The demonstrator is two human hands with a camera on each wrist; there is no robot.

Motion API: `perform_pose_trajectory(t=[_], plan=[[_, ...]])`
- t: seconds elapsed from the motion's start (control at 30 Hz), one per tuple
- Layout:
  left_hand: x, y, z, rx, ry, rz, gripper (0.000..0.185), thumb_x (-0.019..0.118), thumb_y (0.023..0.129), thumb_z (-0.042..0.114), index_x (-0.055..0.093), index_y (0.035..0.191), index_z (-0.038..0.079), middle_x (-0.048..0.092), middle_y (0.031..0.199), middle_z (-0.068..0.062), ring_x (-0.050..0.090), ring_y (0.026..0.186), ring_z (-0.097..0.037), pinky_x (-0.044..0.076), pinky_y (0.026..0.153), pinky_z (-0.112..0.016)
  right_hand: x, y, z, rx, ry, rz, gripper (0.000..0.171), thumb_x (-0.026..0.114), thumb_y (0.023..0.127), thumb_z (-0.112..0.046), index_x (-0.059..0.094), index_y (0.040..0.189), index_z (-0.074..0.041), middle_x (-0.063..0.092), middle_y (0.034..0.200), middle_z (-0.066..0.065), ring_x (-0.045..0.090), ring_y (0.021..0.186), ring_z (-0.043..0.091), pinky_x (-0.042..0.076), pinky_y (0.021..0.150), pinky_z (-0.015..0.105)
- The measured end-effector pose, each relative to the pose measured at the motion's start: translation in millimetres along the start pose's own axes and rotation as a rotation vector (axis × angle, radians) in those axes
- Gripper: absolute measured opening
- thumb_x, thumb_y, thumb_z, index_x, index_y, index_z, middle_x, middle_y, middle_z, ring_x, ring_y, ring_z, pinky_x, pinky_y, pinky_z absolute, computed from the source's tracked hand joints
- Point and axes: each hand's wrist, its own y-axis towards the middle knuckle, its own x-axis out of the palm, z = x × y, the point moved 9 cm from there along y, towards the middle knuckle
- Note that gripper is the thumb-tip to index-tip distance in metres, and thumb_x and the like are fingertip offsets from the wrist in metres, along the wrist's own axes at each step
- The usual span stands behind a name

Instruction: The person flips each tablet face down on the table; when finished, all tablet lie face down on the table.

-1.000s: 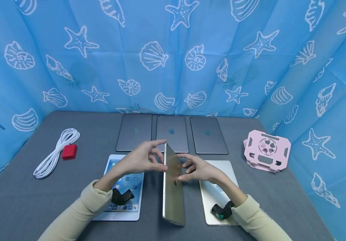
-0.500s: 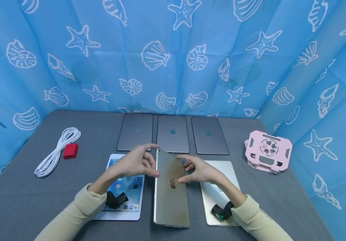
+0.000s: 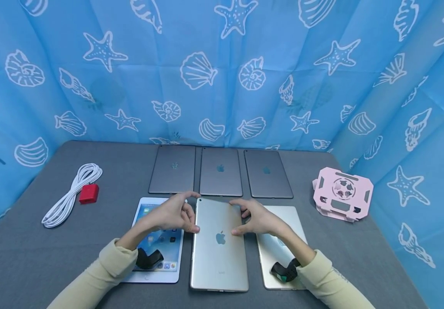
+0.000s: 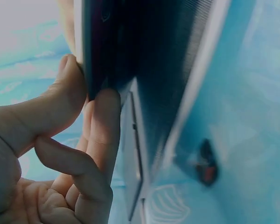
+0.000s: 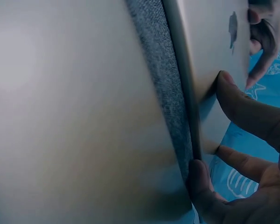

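Of three near tablets, the left hand point(image 3: 173, 213) and right hand point(image 3: 258, 216) pinch the face-down middle silver tablet point(image 3: 219, 244) by its side edges, arms partly hiding its two neighbours; beyond lie three grey tablets point(image 3: 220, 171), face down.

- The silver tablet point(image 3: 219, 244), standing on its long edge a second ago, is now coming down back-up onto the grey table point(image 3: 32, 257), its logo facing the camera.
- The left hand point(image 3: 173, 213) is sinking with the tablet, pinching its left edge.
- The right hand point(image 3: 258, 218) is lowering too, thumb on the back, fingers at the right edge.
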Motion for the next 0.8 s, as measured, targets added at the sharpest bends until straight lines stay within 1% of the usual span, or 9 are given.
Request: perform_pose_trajectory(t=[0.1, 0.2, 0.3, 0.4, 0.57, 0.7, 0.8], plan=[[1.6, 1.3, -6.2, -0.010, -0.009, -0.007, 0.097, 0.088, 0.076, 0.002, 0.030, 0.154, -0.002, 0.070, 0.073, -0.006, 0.072, 0.063, -0.023, 0.056, 0.071, -0.030, 0.3, 0.5, 1.0, 0.015, -0.023, 0.025, 0.082, 0.092, 0.075, -0.017, 0.054, 0.147, -0.012, 0.051, 0.137, 0.023, 0.059, 0.119, 0.035, 0.056, 0.089, 0.047], [3.5, 4.1, -12.1, -0.016, 0.011, 0.003, 0.099, 0.090, 0.075, 0.007, 0.031, 0.153, -0.003, 0.069, 0.070, -0.005, 0.069, 0.057, -0.019, 0.054, 0.067, -0.029, 0.2, 1.2, -0.3, 0.019, -0.058, 0.047, 0.081, 0.093, 0.073, -0.018, 0.056, 0.146, -0.012, 0.052, 0.130, 0.019, 0.059, 0.112, 0.030, 0.055, 0.084, 0.043], [5.0, 6.8, -15.3, -0.019, 0.072, 0.031, 0.101, 0.093, 0.073, 0.014, 0.033, 0.152, -0.004, 0.068, 0.066, -0.001, 0.063, 0.052, -0.015, 0.052, 0.063, -0.028, -0.2, 1.7, -2.8, 0.018, -0.084, 0.058, 0.082, 0.094, 0.072, -0.019, 0.057, 0.145, -0.012, 0.053, 0.124, 0.017, 0.057, 0.105, 0.026, 0.052, 0.079, 0.039], [5.8, 8.8, -15.4, -0.019, 0.139, 0.056, 0.101, 0.094, 0.071, 0.019, 0.036, 0.150, -0.004, 0.066, 0.063, 0.000, 0.057, 0.049, -0.013, 0.049, 0.058, -0.027, -0.4, 1.8, -4.8, 0.015, -0.098, 0.057, 0.082, 0.094, 0.072, -0.019, 0.057, 0.145, -0.012, 0.053, 0.120, 0.016, 0.054, 0.100, 0.023, 0.050, 0.078, 0.037], [6.4, 12.6, -14.9, -0.035, 0.228, 0.084, 0.097, 0.094, 0.073, 0.024, 0.039, 0.148, -0.005, 0.063, 0.060, 0.001, 0.052, 0.046, -0.010, 0.039, 0.049, -0.023, -0.6, 2.9, -4.8, 0.012, -0.108, 0.055, 0.083, 0.095, 0.071, -0.020, 0.057, 0.145, -0.011, 0.052, 0.116, 0.014, 0.050, 0.098, 0.022, 0.047, 0.077, 0.036], [6.9, 15.4, -15.8, -0.058, 0.273, 0.103, 0.095, 0.093, 0.073, 0.026, 0.041, 0.146, -0.005, 0.062, 0.059, 0.002, 0.051, 0.047, -0.009, 0.037, 0.049, -0.022, 0.0, 4.3, -2.7, 0.023, -0.108, 0.055, 0.083, 0.095, 0.071, -0.020, 0.057, 0.144, -0.012, 0.051, 0.113, 0.013, 0.048, 0.096, 0.022, 0.045, 0.077, 0.036], [7.6, 16.4, -13.9, -0.067, 0.306, 0.113, 0.093, 0.094, 0.073, 0.026, 0.042, 0.144, -0.005, 0.062, 0.059, 0.002, 0.051, 0.047, -0.008, 0.035, 0.048, -0.022, 0.4, 4.8, -2.2, 0.030, -0.101, 0.056, 0.083, 0.095, 0.071, -0.020, 0.058, 0.144, -0.012, 0.051, 0.114, 0.013, 0.048, 0.097, 0.022, 0.046, 0.078, 0.038]])
